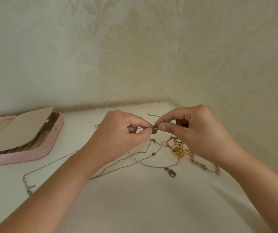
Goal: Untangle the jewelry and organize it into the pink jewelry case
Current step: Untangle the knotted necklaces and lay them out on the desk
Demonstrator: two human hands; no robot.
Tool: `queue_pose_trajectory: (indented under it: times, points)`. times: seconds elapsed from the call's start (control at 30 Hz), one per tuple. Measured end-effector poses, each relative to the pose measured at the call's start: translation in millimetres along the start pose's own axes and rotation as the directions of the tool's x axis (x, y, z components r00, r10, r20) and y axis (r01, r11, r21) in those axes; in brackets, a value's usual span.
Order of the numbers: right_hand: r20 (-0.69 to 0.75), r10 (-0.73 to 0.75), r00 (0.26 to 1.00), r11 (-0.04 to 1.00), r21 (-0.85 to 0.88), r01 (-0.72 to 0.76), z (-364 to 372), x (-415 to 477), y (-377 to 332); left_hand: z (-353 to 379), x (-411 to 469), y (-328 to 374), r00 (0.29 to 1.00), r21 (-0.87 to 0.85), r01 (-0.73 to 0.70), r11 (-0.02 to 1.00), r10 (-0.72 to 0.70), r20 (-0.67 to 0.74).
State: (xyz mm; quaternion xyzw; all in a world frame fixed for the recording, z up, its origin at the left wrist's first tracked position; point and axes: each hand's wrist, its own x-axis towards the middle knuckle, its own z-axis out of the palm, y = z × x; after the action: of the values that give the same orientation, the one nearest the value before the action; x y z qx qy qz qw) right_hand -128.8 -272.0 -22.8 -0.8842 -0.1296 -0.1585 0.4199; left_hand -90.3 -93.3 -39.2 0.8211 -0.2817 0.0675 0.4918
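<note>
Above the middle of the white worktop (135, 202), the left hand (121, 132) and the right hand (197, 132) meet fingertip to fingertip. Each grip is narrow: thumb and forefinger of both hands pinch a fine chain (141, 128), which is lifted clear of the surface. A small round charm (155, 131) hangs from it just under the right hand's fingertips.

At 9 o'clock from the hands, well apart from them, the pink jewelry case (50, 145) lies open on the worktop. A beige inner flap (17, 130) is tilted over its ridged compartments.

The remaining jewelry is outside the case. At 6 o'clock lies a thin necklace with a teardrop pendant (172, 173), its chain crossing a gold chain with small flower links (153, 153). At 4 o'clock, partly under the right hand, a tangle (177, 149) of red cord, a ring and gold pieces touches a pink beaded bracelet (203, 167). At 8 o'clock a silver chain (50, 163) runs under the left forearm.
</note>
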Motion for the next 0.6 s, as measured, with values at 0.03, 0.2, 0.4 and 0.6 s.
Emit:
queue_pose_trajectory:
  times: [0.03, 0.2, 0.4, 0.6]
  points:
    - [0.003, 0.002, 1.000, 1.000, 0.001, -0.002, -0.4, -0.2, -0.2, -0.1, 0.0, 0.1, 1.000, 0.004, -0.003, 1.000, 0.003, -0.001]
    - [-0.007, 0.010, 1.000, 1.000, 0.016, -0.009, -0.8, 0.0, -1.2, -1.7, 0.2, 0.6, 1.000, -0.006, -0.006, 1.000, 0.006, -0.010]
    - [-0.024, 0.034, 0.999, 0.993, 0.114, -0.031, -3.5, 0.6, -0.2, -3.9, 0.2, 0.6, 1.000, -0.015, -0.015, 1.000, 0.015, -0.004]
    - [-0.001, 0.028, 1.000, 0.990, 0.137, -0.028, -6.0, 1.1, -1.1, -4.7, 0.1, 0.5, 0.999, -0.023, -0.034, 0.999, 0.033, -0.013]
